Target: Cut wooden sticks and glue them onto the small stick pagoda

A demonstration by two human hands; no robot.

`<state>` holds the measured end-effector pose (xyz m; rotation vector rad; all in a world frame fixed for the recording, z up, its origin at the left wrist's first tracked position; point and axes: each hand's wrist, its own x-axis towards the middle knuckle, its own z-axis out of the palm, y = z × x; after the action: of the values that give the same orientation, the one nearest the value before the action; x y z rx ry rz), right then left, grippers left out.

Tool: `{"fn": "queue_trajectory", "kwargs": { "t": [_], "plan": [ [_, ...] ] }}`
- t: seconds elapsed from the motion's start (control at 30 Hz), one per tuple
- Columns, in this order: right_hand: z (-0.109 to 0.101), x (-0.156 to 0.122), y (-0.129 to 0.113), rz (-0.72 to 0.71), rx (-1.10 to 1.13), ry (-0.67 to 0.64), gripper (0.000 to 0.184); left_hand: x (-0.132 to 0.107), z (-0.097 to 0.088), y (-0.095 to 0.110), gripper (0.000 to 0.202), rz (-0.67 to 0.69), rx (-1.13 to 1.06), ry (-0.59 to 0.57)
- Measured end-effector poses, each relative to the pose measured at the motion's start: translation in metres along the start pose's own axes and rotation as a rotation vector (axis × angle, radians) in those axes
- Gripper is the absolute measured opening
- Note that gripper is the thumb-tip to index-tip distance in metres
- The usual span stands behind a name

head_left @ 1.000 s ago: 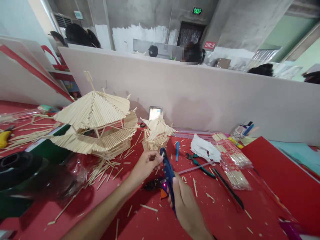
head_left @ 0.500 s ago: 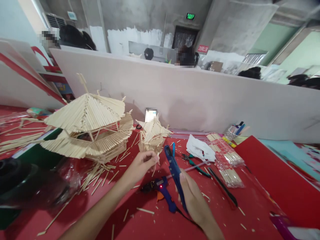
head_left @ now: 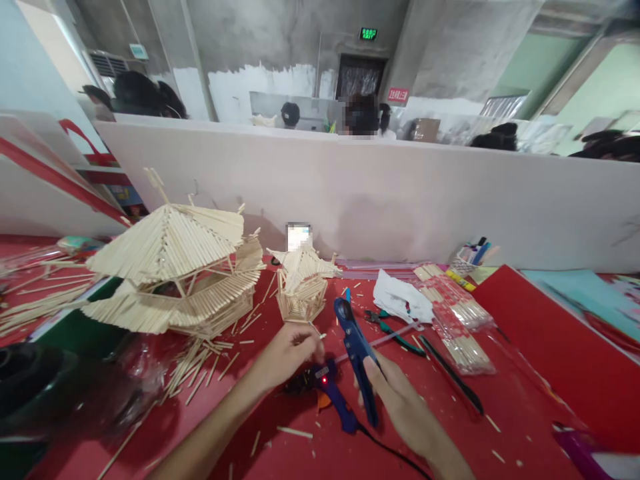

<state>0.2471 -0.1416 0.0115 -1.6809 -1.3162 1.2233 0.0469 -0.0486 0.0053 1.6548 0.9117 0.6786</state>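
My left hand (head_left: 293,353) is closed in a pinch, with a short thin wooden stick (head_left: 319,333) showing at the fingertips. It is just in front of a small pavilion model (head_left: 303,290) built of wooden sticks. My right hand (head_left: 393,393) is wrapped round a blue hand cutter (head_left: 357,353), whose head points up and away from me. Below and between the hands lies a blue glue gun (head_left: 337,400) with a red light lit, its nozzle end partly under my left hand. A larger stick pavilion (head_left: 173,267) stands to the left.
Loose sticks (head_left: 197,367) lie left of my hands. On the right are green-handled pliers (head_left: 400,340), white tissue (head_left: 400,297), bagged sticks (head_left: 465,343), a black rod-like tool (head_left: 453,377) and red board (head_left: 550,353). A dark bottle-like object (head_left: 35,393) stands front left. A white partition (head_left: 400,200) runs behind.
My left hand has lowered a little, away from the small pavilion and closer over the glue gun. My right hand keeps hold of the cutter. The camera view has tilted slightly.
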Motion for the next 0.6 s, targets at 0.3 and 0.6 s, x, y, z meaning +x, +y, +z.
{"fn": "queue_trajectory", "kwargs": {
  "t": [0.3, 0.6],
  "plan": [
    [0.000, 0.005, -0.005, 0.023, -0.051, -0.056, 0.058, 0.002, -0.006, -0.010, 0.036, -0.040, -0.182, 0.073],
    [0.003, 0.002, -0.009, 0.109, 0.011, -0.122, 0.060, 0.000, -0.008, 0.003, 0.044, -0.182, -0.554, 0.126]
  ]
}}
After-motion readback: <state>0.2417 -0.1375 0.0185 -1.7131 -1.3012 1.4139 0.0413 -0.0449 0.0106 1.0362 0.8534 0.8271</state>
